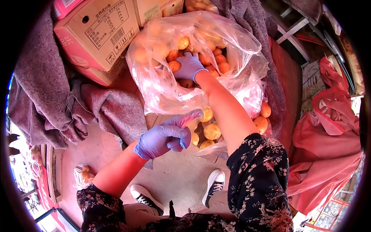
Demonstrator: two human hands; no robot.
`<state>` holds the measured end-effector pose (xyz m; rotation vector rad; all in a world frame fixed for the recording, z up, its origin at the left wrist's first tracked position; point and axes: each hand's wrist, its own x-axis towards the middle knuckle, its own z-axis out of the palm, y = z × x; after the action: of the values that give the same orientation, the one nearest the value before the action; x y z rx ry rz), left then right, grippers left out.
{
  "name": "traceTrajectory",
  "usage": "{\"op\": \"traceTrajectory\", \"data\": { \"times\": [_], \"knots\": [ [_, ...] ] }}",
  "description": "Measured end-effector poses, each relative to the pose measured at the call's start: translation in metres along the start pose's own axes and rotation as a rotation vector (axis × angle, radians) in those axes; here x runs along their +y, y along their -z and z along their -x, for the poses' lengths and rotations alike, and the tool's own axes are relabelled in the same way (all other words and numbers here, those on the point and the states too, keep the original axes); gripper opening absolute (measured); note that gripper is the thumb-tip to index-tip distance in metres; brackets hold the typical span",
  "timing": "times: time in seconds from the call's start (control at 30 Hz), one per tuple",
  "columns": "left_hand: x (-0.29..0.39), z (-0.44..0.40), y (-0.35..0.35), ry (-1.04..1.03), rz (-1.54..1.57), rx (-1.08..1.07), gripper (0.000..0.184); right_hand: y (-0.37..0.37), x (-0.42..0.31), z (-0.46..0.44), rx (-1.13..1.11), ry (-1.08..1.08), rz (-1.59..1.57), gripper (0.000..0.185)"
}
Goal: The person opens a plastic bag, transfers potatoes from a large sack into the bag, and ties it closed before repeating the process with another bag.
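A large clear plastic bag (154,83) full of round yellow and orange potatoes (212,131) lies open at the top centre. My right hand (190,66), in a purple glove, reaches into its opening and rests among the potatoes; its fingertips are hidden. Below and left of the bag, my left hand (164,138), gloved the same way, is closed around a small clear plastic bag (194,116), whose edge sticks out toward the large bag. More potatoes show through plastic just right of my left hand.
Cardboard boxes (98,33) stand at the upper left. Grey blankets (112,110) drape beside the large bag. Red cloth (328,143) hangs at the right. A small filled bag (84,176) sits on the floor at the lower left, and my shoes (147,198) are below.
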<state>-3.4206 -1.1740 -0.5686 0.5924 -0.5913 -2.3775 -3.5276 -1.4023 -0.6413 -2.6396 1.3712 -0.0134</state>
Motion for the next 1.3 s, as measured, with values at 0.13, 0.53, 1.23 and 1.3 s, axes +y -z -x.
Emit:
{"op": "traceTrajectory", "data": {
  "times": [0.13, 0.53, 1.23, 1.3],
  "knots": [
    [-0.001, 0.0, 0.005, -0.006, 0.005, -0.028, 0.058, 0.028, -0.002, 0.022, -0.015, 0.094, 0.037, 0.064],
    [-0.009, -0.001, -0.009, -0.05, 0.006, 0.02, 0.067, 0.005, 0.027, 0.029, 0.128, -0.028, -0.972, 0.065],
    [-0.015, -0.003, -0.034, -0.115, 0.137, 0.009, 0.07, 0.065, 0.021, 0.22, 0.096, -0.055, -0.996, 0.019],
    [-0.014, -0.003, -0.034, -0.11, 0.124, 0.037, 0.07, 0.076, 0.024, 0.192, 0.291, -0.026, -1.146, 0.017]
  ]
}}
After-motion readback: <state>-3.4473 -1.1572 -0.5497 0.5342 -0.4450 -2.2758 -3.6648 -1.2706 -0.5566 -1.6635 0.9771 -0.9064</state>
